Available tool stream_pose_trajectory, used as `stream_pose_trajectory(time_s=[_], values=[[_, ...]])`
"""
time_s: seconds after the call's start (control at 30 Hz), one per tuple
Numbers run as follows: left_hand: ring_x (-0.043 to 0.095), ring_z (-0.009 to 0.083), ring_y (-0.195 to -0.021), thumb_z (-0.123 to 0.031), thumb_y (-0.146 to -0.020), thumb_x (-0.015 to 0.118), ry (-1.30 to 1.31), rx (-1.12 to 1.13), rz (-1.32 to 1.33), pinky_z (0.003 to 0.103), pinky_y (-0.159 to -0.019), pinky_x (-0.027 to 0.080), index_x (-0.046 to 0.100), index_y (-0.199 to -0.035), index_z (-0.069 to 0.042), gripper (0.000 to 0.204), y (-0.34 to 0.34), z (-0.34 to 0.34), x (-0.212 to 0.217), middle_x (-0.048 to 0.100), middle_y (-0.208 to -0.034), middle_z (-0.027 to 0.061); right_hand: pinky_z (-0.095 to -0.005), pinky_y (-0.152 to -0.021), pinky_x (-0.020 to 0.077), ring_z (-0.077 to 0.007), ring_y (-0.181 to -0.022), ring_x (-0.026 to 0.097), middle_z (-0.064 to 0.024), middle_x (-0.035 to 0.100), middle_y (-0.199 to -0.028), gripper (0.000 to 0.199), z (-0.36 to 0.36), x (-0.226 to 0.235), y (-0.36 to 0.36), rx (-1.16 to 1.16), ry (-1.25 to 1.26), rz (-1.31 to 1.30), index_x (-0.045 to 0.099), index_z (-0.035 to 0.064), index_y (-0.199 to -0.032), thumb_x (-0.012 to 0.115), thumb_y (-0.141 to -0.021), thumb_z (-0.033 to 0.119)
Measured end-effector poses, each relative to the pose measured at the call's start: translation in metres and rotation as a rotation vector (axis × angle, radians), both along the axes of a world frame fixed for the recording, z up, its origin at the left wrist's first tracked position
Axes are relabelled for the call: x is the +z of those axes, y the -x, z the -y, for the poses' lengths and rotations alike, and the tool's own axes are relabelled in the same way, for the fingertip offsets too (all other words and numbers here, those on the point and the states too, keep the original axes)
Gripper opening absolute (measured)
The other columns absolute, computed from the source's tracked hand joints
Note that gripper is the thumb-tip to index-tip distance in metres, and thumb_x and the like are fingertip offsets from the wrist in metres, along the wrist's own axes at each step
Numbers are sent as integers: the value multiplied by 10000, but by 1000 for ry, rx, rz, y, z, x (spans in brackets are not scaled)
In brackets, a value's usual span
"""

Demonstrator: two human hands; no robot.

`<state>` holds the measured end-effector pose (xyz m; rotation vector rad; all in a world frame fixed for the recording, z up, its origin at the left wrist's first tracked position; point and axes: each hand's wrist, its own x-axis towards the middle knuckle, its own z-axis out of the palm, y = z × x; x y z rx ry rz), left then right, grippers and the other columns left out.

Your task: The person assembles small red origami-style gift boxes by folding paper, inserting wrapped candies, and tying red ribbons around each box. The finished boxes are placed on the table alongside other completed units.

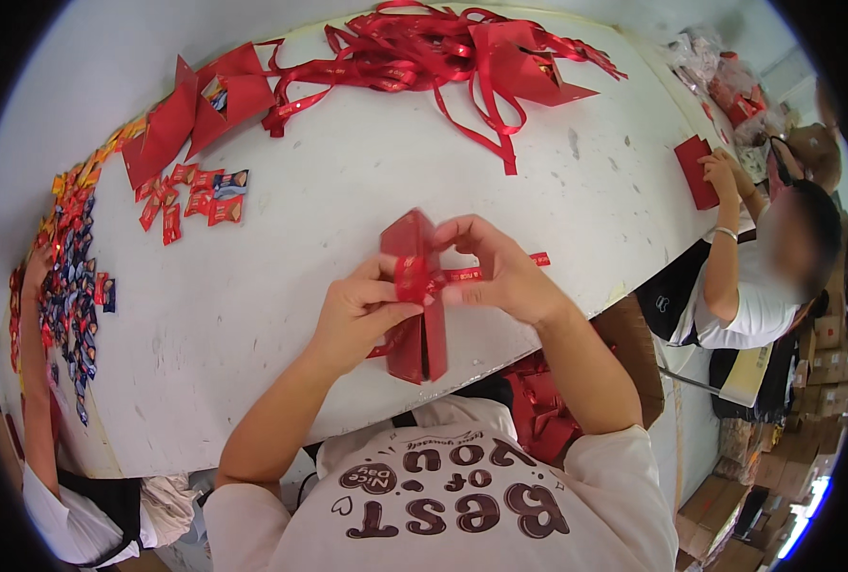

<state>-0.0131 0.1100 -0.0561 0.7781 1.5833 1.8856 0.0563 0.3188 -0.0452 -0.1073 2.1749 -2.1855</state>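
Note:
A narrow red gift box (406,357) stands on the white table in front of me, with a dark gap along its near side. Printed red ribbon (411,277) wraps its middle and gathers into a loop or knot. My left hand (355,310) is closed, pinching the ribbon at the box's left side. At the right side, my right hand (508,272) has its fingers curled round the ribbon and the thumb near the knot. One ribbon end sticks out past the right hand, and another shows below the left hand. The exact fingertip contact is partly hidden.
Loose red ribbons (395,57) heap at the table's far side, between open red boxes (224,100). Wrapped sweets (195,198) lie left; more (81,276) line the left edge, where a co-worker's arm (35,334) reaches. Another co-worker (729,248) holds a red box at right.

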Motion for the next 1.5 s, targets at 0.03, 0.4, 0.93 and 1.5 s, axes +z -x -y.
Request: stream_pose_trajectory(time_s=[0.03,0.4,0.93,1.5], values=[[541,104,-817,13,-823,671,-31,15,42,241,-719,448,715,-911,-13,102,-3,0,0,575,-965,19,-316,-855,452,-166,-970,565,-66,601,-1020,484,-7,0,2,30,-219,-85,529,21,-1144,771,-775,219],[595,123,-795,34,-807,663,264,-50,90,253,-719,470,710,-879,22,86,-5,16,23,655,-831,53,-266,-651,497,-128,-635,577,-53,604,-708,396,-30,-1,14,482,284,917,659,-29,-928,617,-900,364],[542,59,-623,-41,-871,595,359,-233,290,222,-545,422,695,-935,45,147,12,-7,55,638,-731,35,-260,-409,367,-141,-543,492,-77,489,-761,226,70,63,-50,-114,-1597,-671,606,-50,-816,622,-619,59],[598,160,-741,35,-840,602,372,195,-549,282,-666,481,617,-963,31,124,-38,-1,40,649,-888,105,-236,-651,545,-123,-709,625,-89,650,-849,78,61,17,-53,-460,-110,-259,643,-61,-928,636,-850,-57]])
